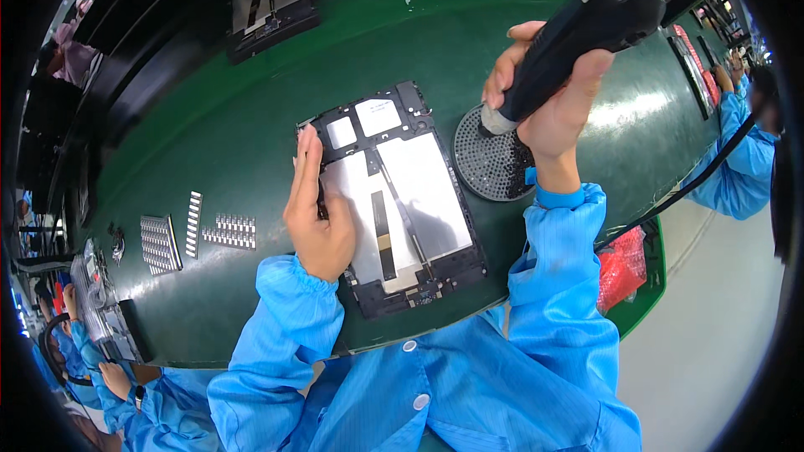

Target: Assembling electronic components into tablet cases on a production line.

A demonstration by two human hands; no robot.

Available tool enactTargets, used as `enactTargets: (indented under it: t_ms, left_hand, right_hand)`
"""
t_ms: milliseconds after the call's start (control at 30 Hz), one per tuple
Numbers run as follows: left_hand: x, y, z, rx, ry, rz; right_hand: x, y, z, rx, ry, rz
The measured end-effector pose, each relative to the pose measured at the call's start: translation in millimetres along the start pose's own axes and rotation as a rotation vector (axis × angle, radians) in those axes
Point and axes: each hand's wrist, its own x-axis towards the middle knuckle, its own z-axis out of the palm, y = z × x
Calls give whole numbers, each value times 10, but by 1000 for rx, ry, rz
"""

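Observation:
An opened tablet (pixel 431 188) lies on the green table in front of me, its silver inner plates, black frame and flat ribbon cables exposed. My left hand (pixel 318 222) rests along its left edge, fingers stretched out and thumb apart over the frame. In my right hand (pixel 554 113) is a black electric screwdriver (pixel 574 46), gripped around its body and tilted, pale tip end downward. That end is over a round grey perforated screw tray (pixel 481 163) beside the tablet. Small black screws cluster on the tray's right part. Whether the bit touches a screw is hidden.
To the left lie sheets and a strip of small metal parts (pixel 229 232). More opened tablets (pixel 270 12) stand at the far side. A green bin (pixel 657 280) with red bubble wrap (pixel 620 268) sits below the right edge. Co-workers in blue sleeves (pixel 737 167) work at both sides.

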Motion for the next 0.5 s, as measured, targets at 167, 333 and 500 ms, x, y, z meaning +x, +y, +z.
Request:
enactTargets:
  t_ms: [167,333,500]
  left_hand:
    - [-18,-69,-204,-68,-61,-61]
    - [-27,-18,-389,-270,74,-295]
    - [-138,-89,-569,-84,8,-137]
  right_hand:
    - [-6,46,16,-33,-24,-51]
    - [-38,45,48,-54,-12,-29]
    - [-52,79,22,-90,-38,-60]
